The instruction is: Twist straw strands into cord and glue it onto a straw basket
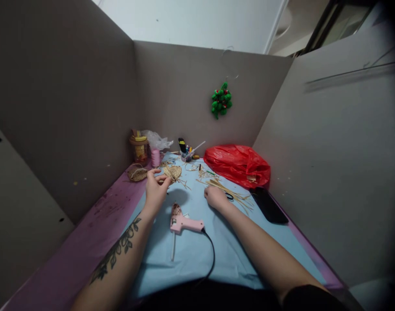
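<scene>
My left hand (156,190) is pinched at the near edge of a woven straw piece (173,172), from which loose strands stick out to the right. A shadow falls on the blue cover below them. My right hand (216,197) is closed, its fingers curled down, and whatever lies inside them is hidden. Beside its wrist is a black loop (229,196), apparently a scissors handle, partly covered by the arm. Long straw strips (232,190) spread just beyond that hand. Between my forearms a pink glue gun (187,223) lies on its side, a glue stick protruding from its back.
A brown woven piece (137,174), lidded jar (140,149) and pink thread spool (155,158) stand at left. Behind are a small tool container (187,155) and red plastic bag (238,164). A black phone (268,205) lies right. Grey panels enclose the table; the glue gun's cord (213,255) runs towards me.
</scene>
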Tool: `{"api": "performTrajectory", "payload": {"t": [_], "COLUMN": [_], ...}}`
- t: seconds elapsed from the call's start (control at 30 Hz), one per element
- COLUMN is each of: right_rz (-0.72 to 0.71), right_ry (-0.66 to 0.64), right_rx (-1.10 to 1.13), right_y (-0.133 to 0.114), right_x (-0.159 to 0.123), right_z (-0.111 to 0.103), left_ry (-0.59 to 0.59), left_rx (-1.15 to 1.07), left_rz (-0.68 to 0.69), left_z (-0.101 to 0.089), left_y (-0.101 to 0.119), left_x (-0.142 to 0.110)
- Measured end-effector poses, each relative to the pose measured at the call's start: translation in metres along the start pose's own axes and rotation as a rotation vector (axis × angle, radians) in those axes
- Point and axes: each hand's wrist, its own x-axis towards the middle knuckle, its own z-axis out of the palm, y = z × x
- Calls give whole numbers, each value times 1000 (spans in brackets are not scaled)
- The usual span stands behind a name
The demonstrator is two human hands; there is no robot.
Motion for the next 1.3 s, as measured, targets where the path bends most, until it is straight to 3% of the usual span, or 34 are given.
{"api": "performTrajectory", "payload": {"t": [0.13,0.33,0.5,0.63,0.73,0.93,1.07,1.3], "right_rz": [-19,28,81,85,76,-43,-54,10], "right_ry": [51,119,-49,-136,-141,-102,-57,15], "right_rx": [152,469,1249,1500,1539,1413,1353,1360], "right_y": [8,15,0,-11,-13,-21,-30,-31], "right_x": [9,-7,-26,-34,-35,-37,-40,-39], "right_z": [0,-16,-33,-38,-37,-35,-34,-37], "left_ry": [-3,-41,-77,-109,-133,-276,-371,-418], "left_rx": [-10,-22,-46,-69,-103,-262,-308,-316], "left_rz": [-12,-31,-60,-87,-116,-200,-162,-97], "left_z": [-1,2,6,8,11,19,23,22], "left_y": [1,6,9,7,9,13,7,9], "left_x": [0,-4,-8,-10,-14,-24,-27,-28]}}
